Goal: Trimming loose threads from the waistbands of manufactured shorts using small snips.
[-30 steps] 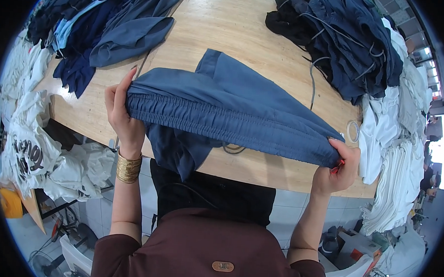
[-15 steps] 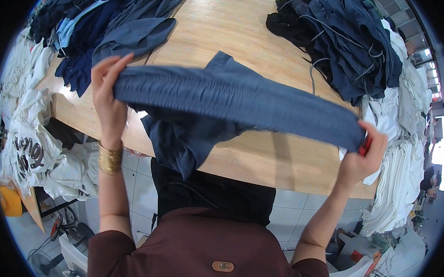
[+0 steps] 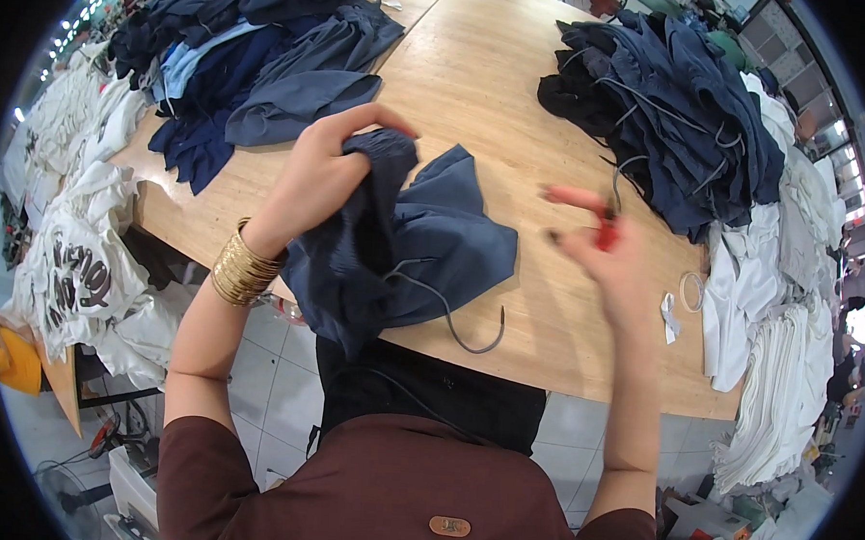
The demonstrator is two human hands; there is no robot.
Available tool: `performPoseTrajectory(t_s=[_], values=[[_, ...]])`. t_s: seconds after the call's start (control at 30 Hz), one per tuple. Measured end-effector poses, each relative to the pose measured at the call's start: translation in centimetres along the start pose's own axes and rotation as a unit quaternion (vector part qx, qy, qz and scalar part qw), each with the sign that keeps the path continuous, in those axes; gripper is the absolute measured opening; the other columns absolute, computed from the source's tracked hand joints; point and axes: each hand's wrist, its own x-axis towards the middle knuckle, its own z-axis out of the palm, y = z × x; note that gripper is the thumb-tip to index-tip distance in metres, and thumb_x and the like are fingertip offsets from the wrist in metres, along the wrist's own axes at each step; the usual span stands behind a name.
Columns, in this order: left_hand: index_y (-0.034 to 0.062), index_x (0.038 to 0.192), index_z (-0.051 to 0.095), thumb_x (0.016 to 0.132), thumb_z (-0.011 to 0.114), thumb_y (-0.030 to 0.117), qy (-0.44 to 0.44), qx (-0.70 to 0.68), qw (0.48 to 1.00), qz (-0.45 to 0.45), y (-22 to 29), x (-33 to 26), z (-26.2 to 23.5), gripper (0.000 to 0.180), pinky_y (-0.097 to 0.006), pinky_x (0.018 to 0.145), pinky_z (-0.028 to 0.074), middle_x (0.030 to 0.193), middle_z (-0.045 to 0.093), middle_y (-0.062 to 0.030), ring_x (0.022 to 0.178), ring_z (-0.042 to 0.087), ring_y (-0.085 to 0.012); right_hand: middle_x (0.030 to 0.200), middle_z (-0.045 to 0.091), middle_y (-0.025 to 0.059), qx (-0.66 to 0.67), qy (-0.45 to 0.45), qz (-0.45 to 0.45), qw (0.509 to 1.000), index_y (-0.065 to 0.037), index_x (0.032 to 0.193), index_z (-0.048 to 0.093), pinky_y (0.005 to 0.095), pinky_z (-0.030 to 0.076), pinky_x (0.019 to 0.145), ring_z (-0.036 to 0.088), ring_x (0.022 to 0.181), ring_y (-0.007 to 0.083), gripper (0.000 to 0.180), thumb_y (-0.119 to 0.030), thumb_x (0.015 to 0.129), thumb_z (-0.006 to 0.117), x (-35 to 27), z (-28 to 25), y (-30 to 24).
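My left hand (image 3: 326,174) is closed on the bunched elastic waistband of a blue-grey drawstring garment (image 3: 453,242). The rest of the cloth lies crumpled at the table's front edge, partly hanging over it. From its folds a thin grey drawstring (image 3: 463,344) curls onto the wood. To the right, apart from the cloth, my right hand (image 3: 598,248) is smeared by motion, with thumb and forefinger spread. A small red tool (image 3: 607,231) sits in its curled fingers; its exact kind is too blurred to tell.
On the wooden table (image 3: 479,79), dark blue garments (image 3: 306,71) are heaped at far left and more drawstring garments (image 3: 671,116) at far right. White cloth (image 3: 769,401) is stacked along the right edge; white garments (image 3: 96,246) pile up at left. A white scrap (image 3: 670,317) lies near the right.
The waistband was stretched wide between both hands; now my right hand has let go of it. My left hand has moved right and gathered the waistband, and the drawstring has come into sight.
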Motion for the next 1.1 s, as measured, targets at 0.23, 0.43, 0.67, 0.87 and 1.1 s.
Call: performPoseTrajectory(t_s=[0.23, 0.43, 0.67, 0.87, 1.1], values=[[-0.0001, 0.1, 0.065, 0.075, 0.037, -0.008, 0.071, -0.066, 0.989, 0.11, 5.7, 0.9, -1.0, 0.038, -0.021, 0.072, 0.047, 0.088, 0.065, -0.0063, 0.08, 0.06, -0.0113, 0.104, 0.056, 0.0108, -0.093, 0.032, -0.138, 0.986, -0.006, 0.112, 0.057, 0.0301, 0.044, 0.082, 0.056, 0.096, 0.0246, 0.051, -0.013, 0.065, 0.076, 2.7, 11.2, 4.1], [-0.0005, 0.1, 0.063, 0.076, 0.037, -0.004, 0.108, -0.125, 0.982, 0.091, 7.4, -1.3, -3.9, 0.036, -0.021, 0.077, 0.045, 0.092, 0.063, -0.0057, 0.082, 0.058, -0.0101, 0.069, 0.054, 0.0023, 0.031, 0.03, -0.038, 0.998, -0.005, 0.09, 0.059, 0.0226, 0.041, 0.057, 0.051, 0.06, 0.0127, 0.015, -0.014, 0.079, 0.066, 4.5, 7.6, 6.2], [-0.0052, 0.099, 0.062, 0.087, 0.061, 0.015, -0.028, -0.212, 0.958, -0.192, -0.6, -4.8, -8.3, 0.023, -0.02, 0.075, 0.047, 0.097, 0.064, -0.0024, 0.084, 0.057, -0.0051, 0.076, 0.056, -0.0011, 0.31, 0.133, -0.005, 0.941, -0.007, 0.089, 0.055, 0.0196, 0.041, 0.061, 0.052, 0.066, 0.0054, 0.007, -0.008, 0.084, 0.06, 1.0, -2.6, -1.3], [0.0001, 0.104, 0.061, 0.091, 0.057, 0.025, 0.096, -0.334, 0.917, -0.196, -1.9, -6.9, -6.9, 0.028, -0.021, 0.074, 0.05, 0.098, 0.065, -0.0024, 0.083, 0.061, -0.0087, 0.076, 0.057, -0.001, 0.196, 0.129, -0.071, 0.969, -0.003, 0.084, 0.057, 0.019, 0.042, 0.063, 0.052, 0.067, 0.0047, 0.005, -0.005, 0.083, 0.061, -3.4, -5.0, -4.2], [-0.0013, 0.105, 0.061, 0.091, 0.057, 0.023, 0.104, -0.368, 0.911, -0.155, 0.2, -6.9, -6.5, 0.028, -0.021, 0.076, 0.05, 0.098, 0.065, -0.0034, 0.083, 0.062, -0.0097, 0.075, 0.058, -0.001, 0.18, 0.141, -0.084, 0.97, -0.003, 0.084, 0.057, 0.0183, 0.041, 0.061, 0.052, 0.066, 0.0046, 0.005, -0.004, 0.082, 0.062, -4.6, -6.3, -4.9]])
